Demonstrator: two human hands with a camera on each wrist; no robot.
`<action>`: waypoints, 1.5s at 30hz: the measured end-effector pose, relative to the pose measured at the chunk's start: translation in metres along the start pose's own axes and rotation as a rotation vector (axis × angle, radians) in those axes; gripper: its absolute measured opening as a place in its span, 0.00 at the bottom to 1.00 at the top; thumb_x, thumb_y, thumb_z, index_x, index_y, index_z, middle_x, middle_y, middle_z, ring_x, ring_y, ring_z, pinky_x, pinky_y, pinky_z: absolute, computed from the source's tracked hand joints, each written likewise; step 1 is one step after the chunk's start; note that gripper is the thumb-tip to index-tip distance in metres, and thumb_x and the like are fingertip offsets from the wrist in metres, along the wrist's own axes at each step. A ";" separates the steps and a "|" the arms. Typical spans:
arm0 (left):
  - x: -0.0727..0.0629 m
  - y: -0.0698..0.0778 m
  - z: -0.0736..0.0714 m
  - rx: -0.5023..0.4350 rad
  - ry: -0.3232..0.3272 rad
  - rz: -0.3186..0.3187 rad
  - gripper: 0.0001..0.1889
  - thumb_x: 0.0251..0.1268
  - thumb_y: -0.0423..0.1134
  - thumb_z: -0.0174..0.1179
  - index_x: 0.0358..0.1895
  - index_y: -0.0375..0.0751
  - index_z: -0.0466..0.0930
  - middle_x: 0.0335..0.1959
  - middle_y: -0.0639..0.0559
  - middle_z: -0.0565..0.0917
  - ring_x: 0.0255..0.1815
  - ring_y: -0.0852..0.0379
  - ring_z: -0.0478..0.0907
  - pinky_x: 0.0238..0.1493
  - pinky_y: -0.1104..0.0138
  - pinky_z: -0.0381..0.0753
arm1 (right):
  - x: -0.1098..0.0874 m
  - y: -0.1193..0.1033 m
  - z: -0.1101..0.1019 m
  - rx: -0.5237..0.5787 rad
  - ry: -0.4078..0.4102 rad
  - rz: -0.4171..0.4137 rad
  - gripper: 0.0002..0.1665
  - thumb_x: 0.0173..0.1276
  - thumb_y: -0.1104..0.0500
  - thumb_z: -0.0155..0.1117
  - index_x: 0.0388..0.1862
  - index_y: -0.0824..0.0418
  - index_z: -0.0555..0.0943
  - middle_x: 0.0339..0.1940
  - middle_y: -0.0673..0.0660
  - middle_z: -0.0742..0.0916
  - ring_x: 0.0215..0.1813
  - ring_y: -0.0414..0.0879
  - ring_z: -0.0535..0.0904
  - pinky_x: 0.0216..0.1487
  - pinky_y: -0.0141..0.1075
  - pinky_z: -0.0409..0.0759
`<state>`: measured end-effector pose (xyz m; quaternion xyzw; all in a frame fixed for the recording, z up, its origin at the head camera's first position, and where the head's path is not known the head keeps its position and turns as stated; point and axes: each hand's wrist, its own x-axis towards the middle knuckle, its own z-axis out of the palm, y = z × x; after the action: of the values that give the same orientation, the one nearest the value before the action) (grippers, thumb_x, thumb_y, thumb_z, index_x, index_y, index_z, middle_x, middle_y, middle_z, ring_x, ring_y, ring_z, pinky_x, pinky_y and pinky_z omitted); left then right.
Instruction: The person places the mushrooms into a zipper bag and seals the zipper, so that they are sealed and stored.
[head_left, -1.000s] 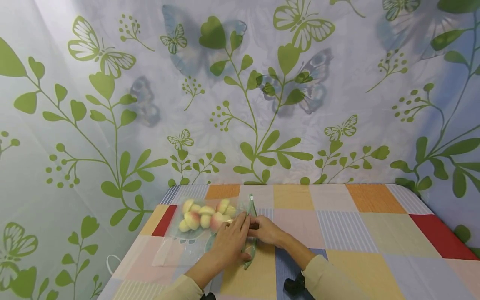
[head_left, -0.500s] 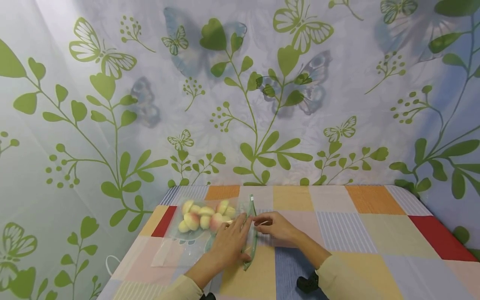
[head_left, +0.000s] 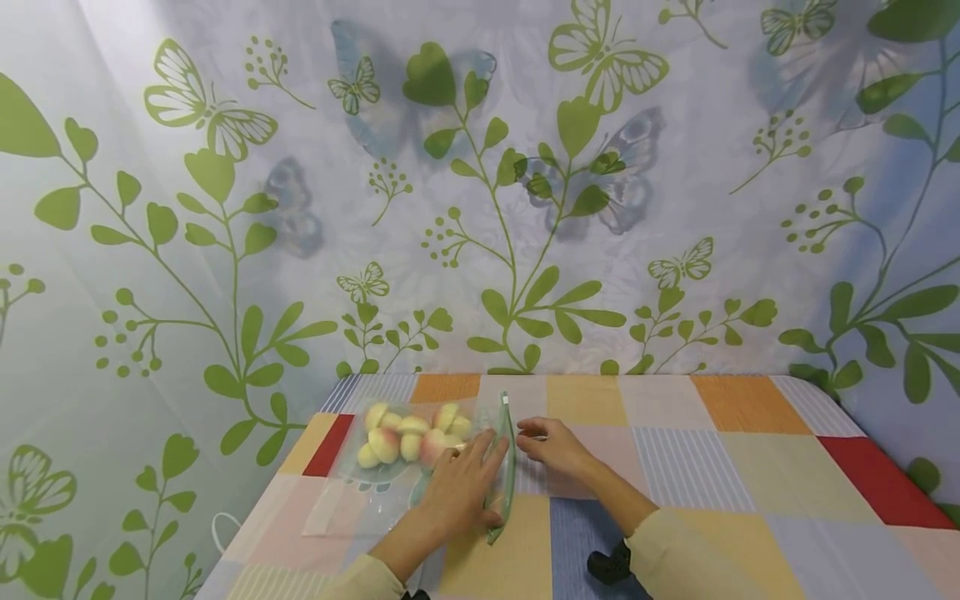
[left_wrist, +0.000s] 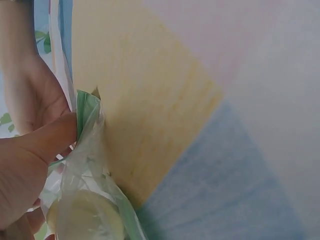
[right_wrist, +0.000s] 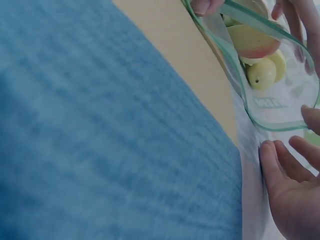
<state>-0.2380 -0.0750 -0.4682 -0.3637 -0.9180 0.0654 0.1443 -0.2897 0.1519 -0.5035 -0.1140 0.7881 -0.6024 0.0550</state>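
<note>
A clear zip bag point(head_left: 348, 504) with a green-edged mouth lies flat at the table's left. Inside are several pale yellow, pink-tinged pieces point(head_left: 412, 427), shaped like mushrooms. My left hand point(head_left: 463, 479) rests across the bag near its mouth, fingers spread, its thumb at the green rim point(left_wrist: 86, 107). Just right of the mouth, my right hand point(head_left: 553, 446) hovers with loosely bent fingers and nothing held. In the right wrist view the mouth gapes, and the right thumb point(right_wrist: 311, 119) is right at the green edge point(right_wrist: 280, 126).
A patchwork cloth point(head_left: 780, 467) covers the table. Behind it hangs a curtain point(head_left: 480, 183) printed with leaves and butterflies. A white cord loop point(head_left: 222, 529) shows at the left edge. A black device point(head_left: 609, 565) sits on my right wrist.
My right hand has drawn back to the right, off the bag's green rim, and its fingers have loosened. My left hand stays on the bag, and the mouth looks wider.
</note>
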 end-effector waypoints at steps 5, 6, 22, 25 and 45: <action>0.001 0.000 0.003 -0.039 0.016 0.004 0.63 0.40 0.68 0.79 0.80 0.42 0.60 0.77 0.43 0.65 0.73 0.48 0.68 0.53 0.54 0.78 | 0.006 -0.002 0.003 0.095 0.017 0.089 0.25 0.83 0.59 0.56 0.66 0.80 0.73 0.55 0.68 0.86 0.56 0.60 0.84 0.54 0.46 0.85; 0.002 0.000 0.003 -0.054 0.018 0.001 0.63 0.41 0.68 0.79 0.80 0.42 0.60 0.77 0.44 0.66 0.73 0.49 0.68 0.54 0.54 0.78 | 0.007 -0.003 0.003 0.114 0.018 0.107 0.26 0.83 0.58 0.55 0.66 0.80 0.73 0.54 0.68 0.86 0.56 0.60 0.84 0.54 0.46 0.85; 0.007 -0.021 0.001 -0.362 0.091 0.013 0.28 0.70 0.48 0.66 0.68 0.38 0.77 0.68 0.45 0.77 0.67 0.50 0.75 0.53 0.50 0.79 | 0.015 -0.004 0.006 0.206 0.015 0.174 0.28 0.83 0.55 0.55 0.65 0.80 0.73 0.54 0.65 0.86 0.58 0.58 0.84 0.55 0.46 0.84; 0.009 -0.023 0.001 -0.375 0.102 0.035 0.22 0.72 0.41 0.63 0.66 0.38 0.79 0.66 0.45 0.79 0.66 0.50 0.76 0.53 0.51 0.79 | 0.015 -0.003 0.007 0.242 0.014 0.185 0.27 0.82 0.57 0.56 0.65 0.80 0.74 0.53 0.65 0.85 0.56 0.56 0.84 0.56 0.46 0.84; 0.016 -0.022 0.000 -0.213 0.059 0.094 0.19 0.70 0.39 0.65 0.63 0.41 0.82 0.62 0.49 0.82 0.63 0.54 0.78 0.48 0.57 0.79 | 0.025 -0.006 0.024 0.380 0.102 0.178 0.24 0.76 0.68 0.61 0.64 0.82 0.71 0.51 0.68 0.82 0.44 0.51 0.84 0.48 0.42 0.86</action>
<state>-0.2639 -0.0800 -0.4601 -0.4212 -0.8971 -0.0367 0.1286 -0.3077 0.1222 -0.5027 -0.0006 0.6692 -0.7378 0.0885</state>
